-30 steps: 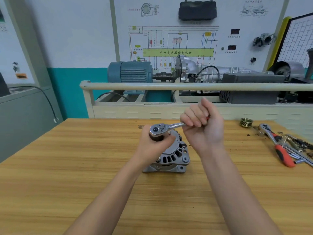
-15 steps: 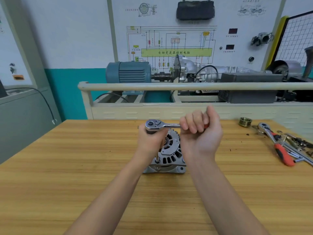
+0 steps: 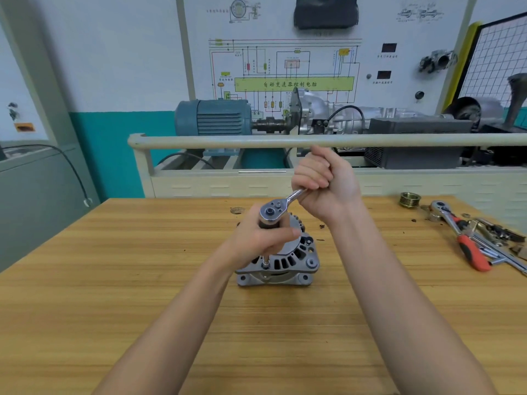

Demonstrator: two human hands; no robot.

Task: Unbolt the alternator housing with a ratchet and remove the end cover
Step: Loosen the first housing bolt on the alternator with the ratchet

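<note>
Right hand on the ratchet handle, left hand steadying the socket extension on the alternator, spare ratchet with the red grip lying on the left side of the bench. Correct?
One slip: the spare ratchet lies on the right side of the bench, per the head view. The rest holds: right hand grips the ratchet handle, left hand steadies the extension on the alternator.

The alternator stands on the surface, near its middle. The ratchet is above the alternator, its extension running down to a bolt at the housing's near left edge. The left hand wraps the extension just under the ratchet head; the right hand holds the handle, up and to the right. Far right on the surface lie a pulley, a second ratchet and loose tools. Behind the surface runs a rail, with an electric motor and a transmission beyond it, before a wiring diagram board.
</note>
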